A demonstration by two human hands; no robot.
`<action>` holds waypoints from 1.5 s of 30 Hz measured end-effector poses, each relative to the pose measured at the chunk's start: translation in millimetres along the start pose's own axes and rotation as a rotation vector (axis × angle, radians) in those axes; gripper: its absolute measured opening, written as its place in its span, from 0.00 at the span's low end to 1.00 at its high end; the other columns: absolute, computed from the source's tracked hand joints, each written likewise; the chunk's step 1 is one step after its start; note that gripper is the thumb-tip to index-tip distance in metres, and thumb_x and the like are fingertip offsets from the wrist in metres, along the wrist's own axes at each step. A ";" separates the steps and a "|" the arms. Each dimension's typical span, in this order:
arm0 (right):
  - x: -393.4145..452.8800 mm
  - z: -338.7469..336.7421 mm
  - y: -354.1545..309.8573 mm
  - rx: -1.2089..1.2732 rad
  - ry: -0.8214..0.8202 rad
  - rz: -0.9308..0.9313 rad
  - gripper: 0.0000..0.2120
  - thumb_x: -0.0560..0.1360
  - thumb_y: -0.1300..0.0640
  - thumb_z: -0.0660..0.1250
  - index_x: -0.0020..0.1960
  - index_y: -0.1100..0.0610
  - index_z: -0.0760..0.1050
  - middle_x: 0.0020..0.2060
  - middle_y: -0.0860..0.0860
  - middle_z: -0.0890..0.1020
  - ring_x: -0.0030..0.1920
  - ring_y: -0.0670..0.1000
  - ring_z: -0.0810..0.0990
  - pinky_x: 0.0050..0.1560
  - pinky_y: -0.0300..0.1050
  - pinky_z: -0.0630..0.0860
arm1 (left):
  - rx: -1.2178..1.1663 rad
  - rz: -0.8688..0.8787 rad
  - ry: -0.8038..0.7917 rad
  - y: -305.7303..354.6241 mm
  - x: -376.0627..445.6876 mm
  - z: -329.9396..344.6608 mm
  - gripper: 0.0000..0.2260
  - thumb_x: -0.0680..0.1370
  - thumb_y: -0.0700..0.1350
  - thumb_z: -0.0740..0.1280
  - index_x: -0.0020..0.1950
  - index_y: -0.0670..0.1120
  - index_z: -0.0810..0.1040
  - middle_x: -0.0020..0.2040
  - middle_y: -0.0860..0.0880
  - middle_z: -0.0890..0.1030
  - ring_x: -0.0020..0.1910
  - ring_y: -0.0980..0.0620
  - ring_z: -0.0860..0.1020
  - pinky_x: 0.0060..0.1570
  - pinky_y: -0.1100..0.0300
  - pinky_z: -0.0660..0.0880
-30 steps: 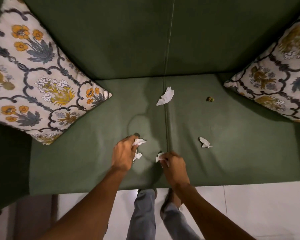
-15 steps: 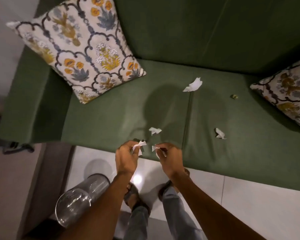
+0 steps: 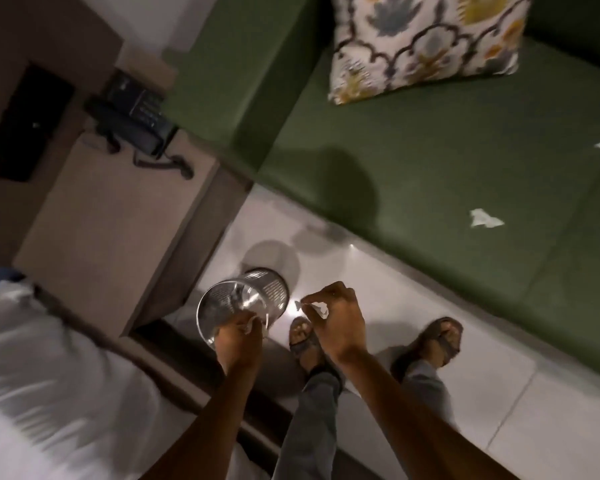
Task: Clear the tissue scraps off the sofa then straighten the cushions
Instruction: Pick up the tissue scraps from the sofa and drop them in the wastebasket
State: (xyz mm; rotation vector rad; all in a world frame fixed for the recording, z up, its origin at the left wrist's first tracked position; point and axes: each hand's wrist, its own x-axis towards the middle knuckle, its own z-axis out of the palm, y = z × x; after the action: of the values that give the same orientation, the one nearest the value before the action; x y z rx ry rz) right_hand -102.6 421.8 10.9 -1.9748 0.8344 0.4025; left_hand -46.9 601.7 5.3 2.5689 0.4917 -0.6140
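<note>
Both hands have left the sofa seat: the left hand [image 3: 240, 336] pinches a tissue scrap [image 3: 248, 328] over the metal bin [image 3: 243, 303] on the pale floor [image 3: 465, 358], the right hand [image 3: 333, 320] grips another scrap [image 3: 321, 309]. Two scraps [image 3: 484, 219] lie on the green sofa [image 3: 413, 161] far right, below a floral cushion [image 3: 426, 39]. A telephone [image 3: 132, 119] sits on the worktop [image 3: 101, 220] left.
</note>
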 end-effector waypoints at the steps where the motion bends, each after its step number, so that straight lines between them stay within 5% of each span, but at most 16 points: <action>1: 0.8 20.1 -5.4 -0.004 -0.012 -0.005 0.05 0.80 0.48 0.74 0.54 0.44 0.88 0.56 0.44 0.80 0.61 0.47 0.78 0.54 0.43 0.80 | 0.001 -0.011 0.021 -20.9 8.3 -4.0 0.03 0.76 0.39 0.76 0.49 0.43 0.88 0.49 0.38 0.89 0.51 0.34 0.85 0.54 0.48 0.79; 4: 4.5 75.3 -18.4 -0.103 -0.070 -0.039 0.07 0.79 0.46 0.72 0.54 0.44 0.87 0.54 0.45 0.81 0.60 0.51 0.80 0.52 0.50 0.83 | 0.054 -0.046 0.048 -70.4 31.9 -9.2 0.03 0.74 0.39 0.77 0.47 0.42 0.89 0.47 0.36 0.87 0.49 0.33 0.83 0.54 0.48 0.77; 8: 11.4 139.6 -32.2 -0.198 -0.171 -0.105 0.21 0.79 0.33 0.62 0.56 0.45 0.86 0.54 0.47 0.85 0.57 0.53 0.85 0.51 0.51 0.85 | -0.083 -0.138 0.051 -117.4 65.3 -8.4 0.05 0.74 0.38 0.78 0.49 0.42 0.89 0.46 0.37 0.85 0.47 0.35 0.83 0.50 0.51 0.77; 12: 20.6 197.3 -33.2 -0.242 -0.244 -0.142 0.14 0.82 0.40 0.69 0.60 0.46 0.86 0.59 0.49 0.87 0.59 0.55 0.86 0.56 0.49 0.81 | -0.158 -0.171 0.026 -149.7 93.1 4.1 0.06 0.76 0.38 0.76 0.52 0.41 0.88 0.49 0.37 0.88 0.49 0.36 0.85 0.50 0.53 0.79; 16: 21.9 227.3 -34.1 -0.280 -0.255 -0.108 0.21 0.85 0.41 0.65 0.75 0.45 0.77 0.71 0.54 0.82 0.66 0.60 0.84 0.61 0.52 0.80 | -0.046 -0.097 -0.026 -168.5 107.5 14.4 0.12 0.82 0.43 0.70 0.64 0.41 0.82 0.59 0.39 0.83 0.56 0.37 0.84 0.52 0.49 0.79; 21: 17.4 229.9 -38.8 -0.291 -0.254 -0.065 0.31 0.80 0.52 0.71 0.80 0.42 0.68 0.71 0.54 0.82 0.66 0.61 0.84 0.63 0.54 0.81 | 0.001 0.092 -0.046 -169.3 110.8 6.9 0.22 0.84 0.44 0.66 0.78 0.45 0.71 0.67 0.39 0.76 0.64 0.37 0.77 0.60 0.40 0.78; 28: 6.4 179.2 -53.3 -0.241 -0.127 -0.111 0.26 0.79 0.50 0.74 0.75 0.48 0.74 0.69 0.51 0.81 0.65 0.57 0.82 0.61 0.56 0.85 | 0.158 0.301 -0.066 -117.8 93.4 -16.4 0.24 0.86 0.55 0.62 0.81 0.48 0.67 0.75 0.44 0.74 0.73 0.43 0.72 0.71 0.42 0.71; 32: 7.7 128.7 -62.0 -0.208 -0.061 -0.113 0.26 0.80 0.51 0.73 0.76 0.46 0.72 0.74 0.47 0.75 0.71 0.52 0.77 0.67 0.48 0.80 | 0.180 0.488 -0.042 -71.1 74.2 -24.1 0.26 0.86 0.56 0.60 0.80 0.44 0.69 0.77 0.42 0.73 0.75 0.41 0.72 0.69 0.41 0.73; 36: 11.7 60.6 -56.0 -0.184 0.067 -0.086 0.27 0.80 0.55 0.74 0.77 0.47 0.72 0.78 0.49 0.72 0.77 0.53 0.73 0.73 0.53 0.79 | 0.227 0.553 -0.091 -8.1 51.8 -18.3 0.31 0.85 0.66 0.53 0.83 0.50 0.61 0.82 0.45 0.67 0.79 0.43 0.67 0.75 0.42 0.70; 45: 14.1 -133.4 52.5 -0.141 0.203 -0.012 0.26 0.82 0.57 0.70 0.78 0.51 0.70 0.76 0.52 0.74 0.72 0.56 0.78 0.71 0.54 0.80 | 0.228 0.864 -0.109 154.3 -39.5 60.7 0.29 0.85 0.60 0.61 0.81 0.45 0.68 0.79 0.42 0.71 0.76 0.41 0.71 0.71 0.44 0.71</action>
State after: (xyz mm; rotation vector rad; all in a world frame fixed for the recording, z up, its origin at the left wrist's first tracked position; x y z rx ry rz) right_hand -135.8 284.5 39.1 -2.1764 0.9425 0.2626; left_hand -33.5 433.5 29.0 2.5856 -0.7397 -0.4882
